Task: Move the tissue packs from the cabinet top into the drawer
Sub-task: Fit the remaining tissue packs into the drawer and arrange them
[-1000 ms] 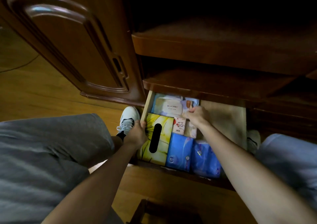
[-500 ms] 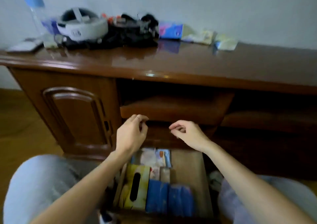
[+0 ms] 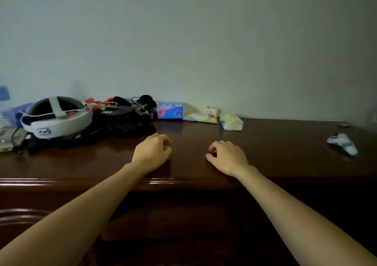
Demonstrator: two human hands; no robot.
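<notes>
Against the wall on the dark wooden cabinet top [image 3: 285,143] lie several tissue packs: a blue and pink pack [image 3: 170,110], a flat pale pack [image 3: 201,117], a small pack behind it [image 3: 212,110] and a crumpled pale yellow pack [image 3: 231,122]. My left hand [image 3: 152,152] hovers over the cabinet top with its fingers loosely curled and nothing in it. My right hand [image 3: 226,156] is beside it, also loosely curled and holding nothing. Both hands are well short of the packs. The drawer is out of view.
A white and black headset [image 3: 55,118] and a pile of black gear with cables [image 3: 124,119] fill the left of the top. A white controller [image 3: 342,143] lies at the far right. A blue-capped bottle [image 3: 4,94] stands at the left edge.
The view has risen from the open drawer to the cabinet top. Both hands left the drawer and rose over the cabinet's front edge, holding nothing.
</notes>
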